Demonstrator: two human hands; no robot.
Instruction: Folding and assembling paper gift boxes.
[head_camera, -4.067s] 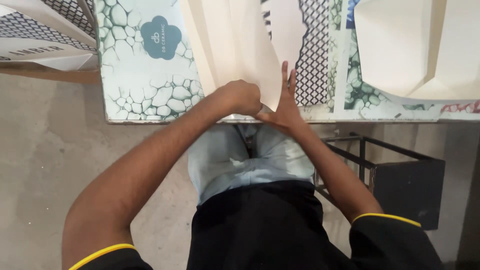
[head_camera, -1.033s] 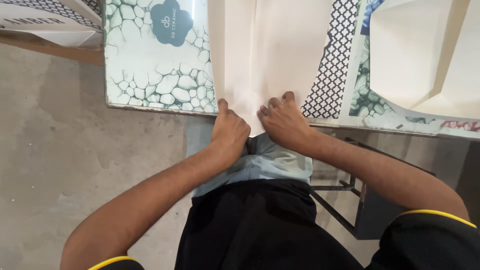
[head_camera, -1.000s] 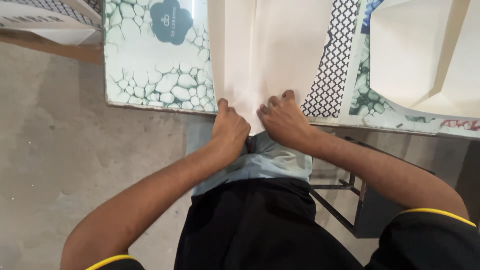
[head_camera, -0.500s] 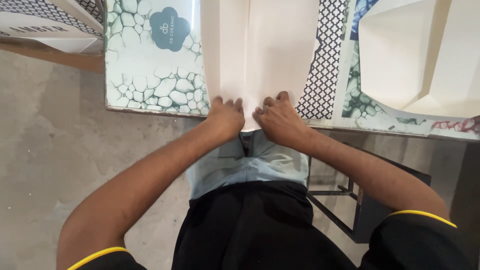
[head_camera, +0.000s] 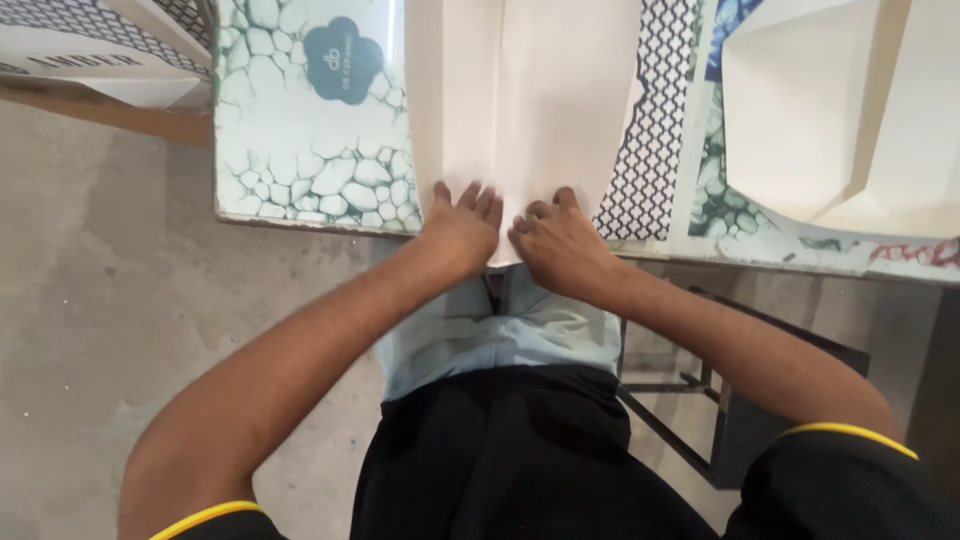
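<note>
A table (head_camera: 310, 130) covered in patterned sheets runs across the far side, and a cream sheet of paper (head_camera: 520, 100) lies on it, its near edge reaching the table's near edge. Both hands press it there — the left hand (head_camera: 462, 225) flat with fingers spread, the right hand (head_camera: 560, 240) just beside it, fingers curled onto the paper's edge, gripping nothing else.

A cream sheet of paper (head_camera: 530, 100) lies flat on the patterned table, running lengthwise from 12 o'clock down toward 6 o'clock. It is plain and unprinted, with a long straight fold line running up it left of centre. Its near end sits at the table's front edge, pressed under both hands and partly hidden there.
</note>
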